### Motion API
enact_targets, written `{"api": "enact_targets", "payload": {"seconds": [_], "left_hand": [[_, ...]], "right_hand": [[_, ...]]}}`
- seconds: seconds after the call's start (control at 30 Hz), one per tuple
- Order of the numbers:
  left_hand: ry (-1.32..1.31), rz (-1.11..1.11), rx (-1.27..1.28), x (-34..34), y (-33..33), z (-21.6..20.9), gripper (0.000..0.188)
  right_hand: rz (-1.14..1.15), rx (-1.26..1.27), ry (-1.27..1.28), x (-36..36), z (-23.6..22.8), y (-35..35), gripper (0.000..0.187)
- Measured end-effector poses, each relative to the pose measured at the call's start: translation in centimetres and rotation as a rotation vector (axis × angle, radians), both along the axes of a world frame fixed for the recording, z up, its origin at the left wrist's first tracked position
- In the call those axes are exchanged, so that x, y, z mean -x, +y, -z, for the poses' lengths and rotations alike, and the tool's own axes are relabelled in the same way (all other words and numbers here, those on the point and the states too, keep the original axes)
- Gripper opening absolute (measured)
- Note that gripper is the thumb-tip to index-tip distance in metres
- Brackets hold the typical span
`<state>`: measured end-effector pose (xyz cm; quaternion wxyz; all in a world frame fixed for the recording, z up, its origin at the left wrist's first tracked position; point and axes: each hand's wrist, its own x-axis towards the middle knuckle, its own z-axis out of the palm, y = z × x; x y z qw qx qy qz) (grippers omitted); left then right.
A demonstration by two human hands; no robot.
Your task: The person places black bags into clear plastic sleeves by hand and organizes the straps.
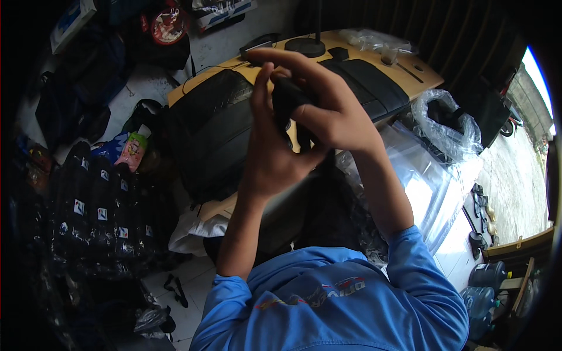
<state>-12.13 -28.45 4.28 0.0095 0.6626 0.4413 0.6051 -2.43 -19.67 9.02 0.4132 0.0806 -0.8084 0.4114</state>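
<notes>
Clamped from both sides

Left hand [270, 155] and right hand [338, 111] close around a dark item [288, 98], held toward twelve o'clock, details blurred. One black bag [208, 128] lies at eight o'clock from it, another [374, 82] at three. Steady support from the left should help the right control it.

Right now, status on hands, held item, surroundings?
Left hand, right hand: both around a black item. Item partly hidden, identity unclear. Black bag beyond, on table.
</notes>
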Motion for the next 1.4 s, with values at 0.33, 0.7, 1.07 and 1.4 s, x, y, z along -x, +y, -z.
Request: {"api": "enact_targets", "payload": {"seconds": [0.33,0.7,1.07,1.4], "left_hand": [[-0.144,0.147,0.165,-1.3,1.1,2.7,0.056],[-0.313,0.512,0.202,-0.7,1.0,3.6,0.045],[-0.393,0.531,0.568,-7.9,6.9,8.0,0.019],[0.012,0.188,0.503,-11.6,13.5,12.6,0.018]], "right_hand": [[0.105,-0.219,-0.082,-3.6,-0.9,2.1,0.036],[-0.013,0.013,-0.161,-10.4,2.9,4.5,0.026],[0.000,1.065,0.336,-13.9,16.7,1.9,0.092],[0.568,1.423,0.457,-12.8,19.1,0.9,0.024]]}}
